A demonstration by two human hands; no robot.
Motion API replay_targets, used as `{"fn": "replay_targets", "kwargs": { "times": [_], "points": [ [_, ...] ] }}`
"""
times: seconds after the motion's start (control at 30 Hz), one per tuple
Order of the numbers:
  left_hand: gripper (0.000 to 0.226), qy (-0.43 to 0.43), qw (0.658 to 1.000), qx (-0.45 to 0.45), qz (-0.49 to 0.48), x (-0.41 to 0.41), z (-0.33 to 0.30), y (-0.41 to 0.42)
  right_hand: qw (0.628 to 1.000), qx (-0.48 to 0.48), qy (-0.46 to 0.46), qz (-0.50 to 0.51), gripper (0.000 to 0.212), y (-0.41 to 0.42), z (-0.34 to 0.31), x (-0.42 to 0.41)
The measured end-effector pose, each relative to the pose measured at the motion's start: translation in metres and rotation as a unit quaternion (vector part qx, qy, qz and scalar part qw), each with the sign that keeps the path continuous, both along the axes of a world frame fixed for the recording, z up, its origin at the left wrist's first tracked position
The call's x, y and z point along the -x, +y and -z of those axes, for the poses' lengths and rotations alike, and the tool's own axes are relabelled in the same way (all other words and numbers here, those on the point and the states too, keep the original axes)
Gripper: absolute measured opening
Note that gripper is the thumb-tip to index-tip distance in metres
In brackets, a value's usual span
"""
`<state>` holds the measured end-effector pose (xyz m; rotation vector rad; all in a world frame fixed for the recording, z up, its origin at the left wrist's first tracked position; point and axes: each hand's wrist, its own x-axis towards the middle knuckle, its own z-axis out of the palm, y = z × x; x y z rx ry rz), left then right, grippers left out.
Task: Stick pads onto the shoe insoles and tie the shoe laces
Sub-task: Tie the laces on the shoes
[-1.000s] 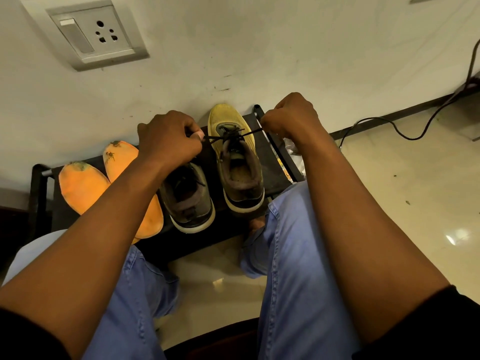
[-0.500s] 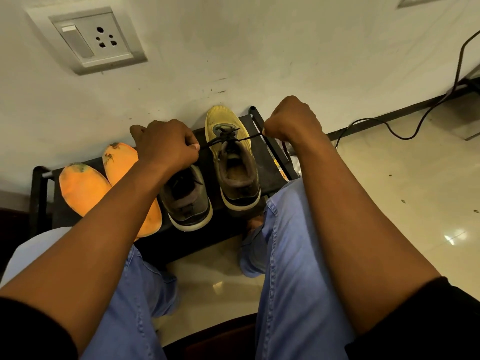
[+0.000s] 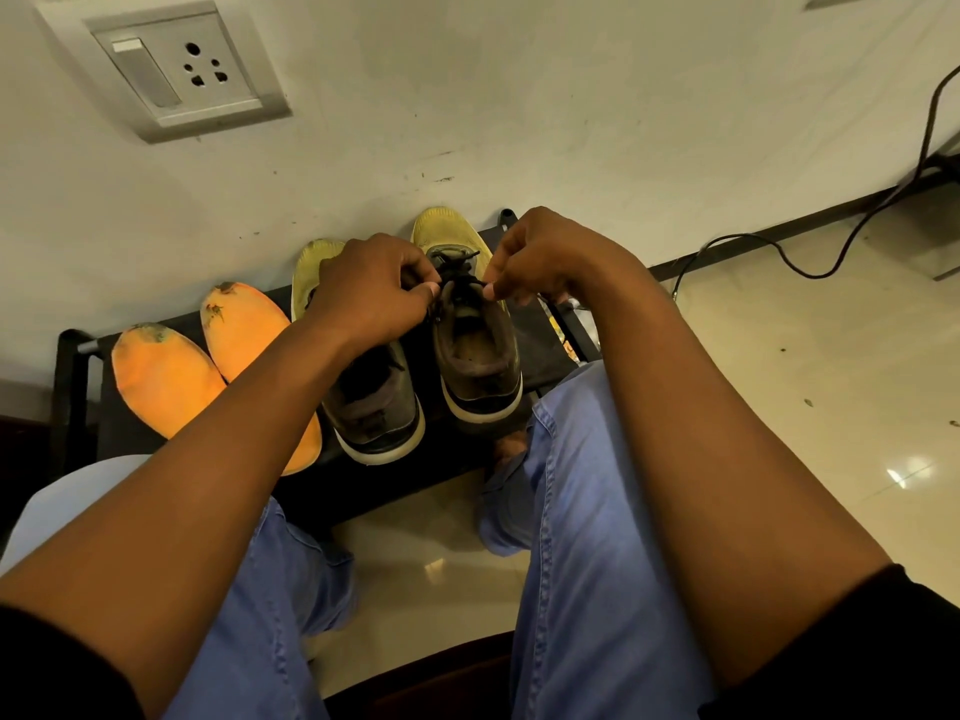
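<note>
Two yellow-toed, dark-heeled shoes stand side by side on a low black rack (image 3: 545, 356). Over the right shoe (image 3: 475, 356), my left hand (image 3: 371, 293) and my right hand (image 3: 540, 257) each pinch an end of its black lace (image 3: 457, 275), fingertips close together above the tongue. My left hand and forearm cover part of the left shoe (image 3: 371, 407). Two orange insoles (image 3: 161, 381) (image 3: 244, 324) lie on the rack to the left, toes toward the wall. No pads are visible.
The rack stands against a white wall with a switch and socket plate (image 3: 166, 70). A black cable (image 3: 779, 257) runs over the glossy tiled floor at the right. My knees in blue jeans (image 3: 587, 537) flank the rack's front.
My hands were apart, pulling the lace taut sideways. They have come together over the right shoe's tongue, and the left shoe's toe now shows.
</note>
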<state>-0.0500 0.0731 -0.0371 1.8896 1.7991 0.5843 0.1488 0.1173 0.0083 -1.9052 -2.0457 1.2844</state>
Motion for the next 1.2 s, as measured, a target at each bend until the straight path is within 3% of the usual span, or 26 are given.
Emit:
{"fn": "replay_targets", "kwargs": {
  "times": [0.5,0.67,0.8,0.87,1.0,1.07,1.2],
  "points": [
    [0.014,-0.094,0.994,0.057,-0.011,-0.002,-0.011,0.002,0.988,0.064,0.100,0.095,0.012,0.003,0.001,0.007],
    [0.013,-0.050,0.997,0.058,-0.002,-0.001,-0.011,0.002,0.991,0.042,0.070,0.103,0.015,0.005,0.005,0.011],
    [0.008,0.078,0.997,0.024,-0.013,0.000,-0.006,-0.002,0.995,-0.012,-0.029,0.093,0.010,0.006,0.010,0.009],
    [0.007,0.099,0.995,0.013,-0.013,0.000,-0.005,-0.003,0.993,-0.047,-0.074,0.076,0.019,0.007,0.011,0.008],
    [0.009,0.028,0.999,0.043,-0.003,0.003,-0.005,0.000,0.994,-0.059,-0.081,0.046,0.028,0.009,0.010,0.006],
    [0.011,-0.005,0.999,0.051,0.002,0.005,-0.005,0.002,0.997,-0.038,-0.043,0.054,0.023,0.008,0.005,0.006],
    [0.043,-0.112,0.991,0.059,-0.036,0.003,-0.007,0.005,0.985,-0.022,0.102,0.135,0.021,0.005,-0.003,0.004]
  ]
}}
